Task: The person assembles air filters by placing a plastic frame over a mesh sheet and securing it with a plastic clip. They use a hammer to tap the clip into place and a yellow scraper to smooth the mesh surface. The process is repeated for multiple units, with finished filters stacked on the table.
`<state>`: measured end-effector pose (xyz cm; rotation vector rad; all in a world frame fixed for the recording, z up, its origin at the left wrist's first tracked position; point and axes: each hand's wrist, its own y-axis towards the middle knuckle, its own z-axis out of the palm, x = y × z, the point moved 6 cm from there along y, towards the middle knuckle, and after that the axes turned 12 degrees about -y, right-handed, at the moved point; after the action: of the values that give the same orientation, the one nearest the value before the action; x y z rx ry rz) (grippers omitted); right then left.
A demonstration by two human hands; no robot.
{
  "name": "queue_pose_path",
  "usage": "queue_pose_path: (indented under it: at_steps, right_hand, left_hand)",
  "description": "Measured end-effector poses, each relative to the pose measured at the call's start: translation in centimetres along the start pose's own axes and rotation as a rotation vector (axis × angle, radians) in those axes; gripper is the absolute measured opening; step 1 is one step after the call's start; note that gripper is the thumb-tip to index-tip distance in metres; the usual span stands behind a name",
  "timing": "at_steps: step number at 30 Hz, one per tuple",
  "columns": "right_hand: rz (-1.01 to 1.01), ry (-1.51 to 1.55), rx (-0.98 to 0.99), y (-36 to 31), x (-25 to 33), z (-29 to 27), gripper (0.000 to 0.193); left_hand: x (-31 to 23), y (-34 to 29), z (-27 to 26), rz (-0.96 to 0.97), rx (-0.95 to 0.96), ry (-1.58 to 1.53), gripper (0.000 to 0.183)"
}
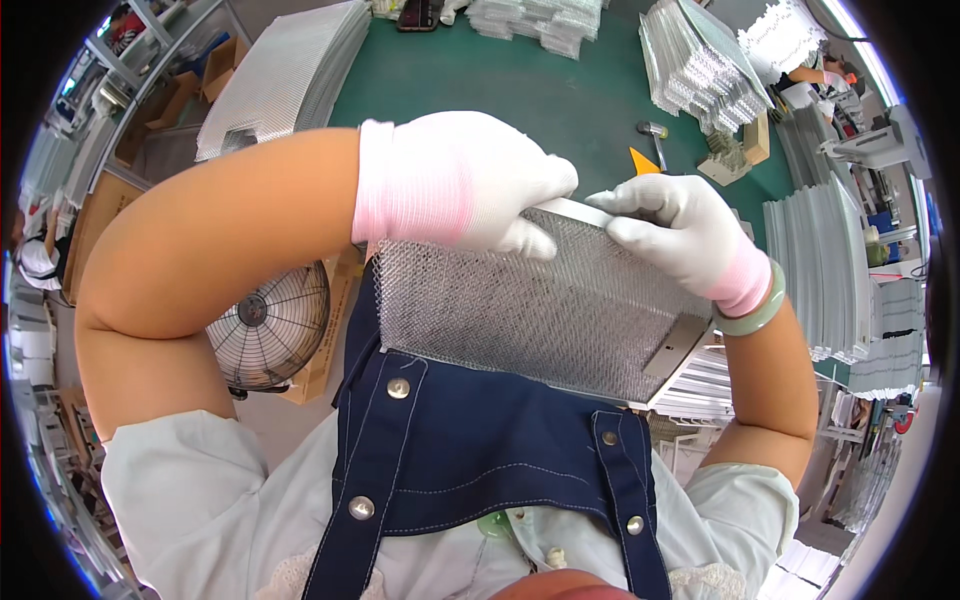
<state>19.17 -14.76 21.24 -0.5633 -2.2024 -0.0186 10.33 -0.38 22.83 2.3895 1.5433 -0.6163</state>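
Both my hands wear white knit gloves with pink cuffs. They hold a rectangular metal mesh filter panel [530,310] upright against my dark blue apron. My left hand [460,180] grips its top edge near the middle. My right hand [680,235] pinches the top edge toward the right corner, where a plain metal frame strip shows. A pale green bangle [755,310] circles my right wrist.
A green worktable [520,90] lies beyond my hands, with stacks of mesh panels at the left [290,70], top [540,20] and right [700,60]. A hammer [655,135] and an orange piece [643,160] lie on it. A floor fan [265,325] stands lower left. Another person [820,85] works far right.
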Motion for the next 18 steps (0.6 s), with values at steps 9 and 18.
queue_pose_path:
  at_steps: [9, 18]
  right_hand:
    - [-0.35, -0.962, -0.465, -1.4, 1.8, 3.4, 0.019]
    - [0.016, -0.166, 0.004, 1.2, 0.1, 1.8, 0.019]
  left_hand:
    - [0.3, -0.1, 1.8, 0.065, -0.131, 0.189, 0.038]
    - [1.8, 0.8, 2.3, -0.078, 0.057, -0.184, 0.028]
